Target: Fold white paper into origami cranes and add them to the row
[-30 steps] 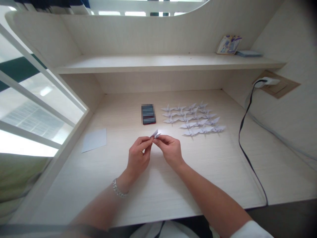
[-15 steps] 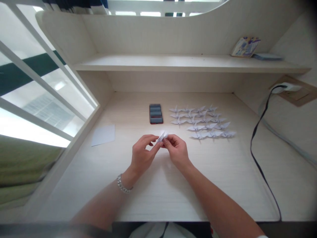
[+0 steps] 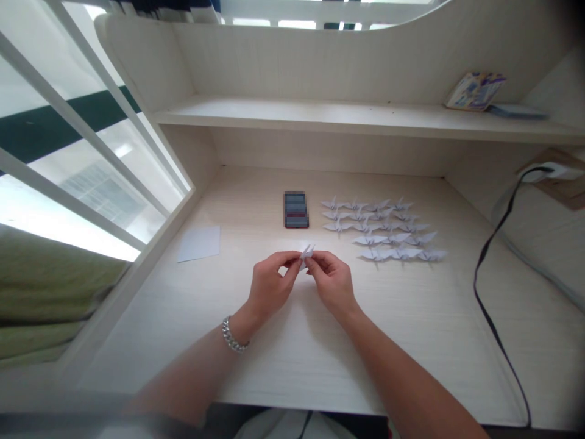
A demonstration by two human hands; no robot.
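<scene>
Between my two hands, over the middle of the desk, is a small folded white paper piece (image 3: 306, 252) with two narrow points standing up. The thumb and fingers of my left hand (image 3: 274, 280) pinch its left side. My right hand (image 3: 333, 280) pinches the right side in the same way. Fingertips cover the paper's lower part. To the right, several white paper cranes (image 3: 377, 225) lie in rows on the desk. A flat white sheet of paper (image 3: 199, 244) rests on the left.
Behind my hands lies a dark phone-like rectangle (image 3: 296, 209), its face pixelated. A black cable (image 3: 478, 280) runs from the wall socket (image 3: 555, 172) down the desk's right side. Above the back edge is a shelf (image 3: 320, 116) holding a small colourful box (image 3: 475, 91). Railings border the left side.
My left fingers have closed in more tightly on the folded paper, and its two points now stand apart more visibly. The whole view has shifted and tilted slightly.
</scene>
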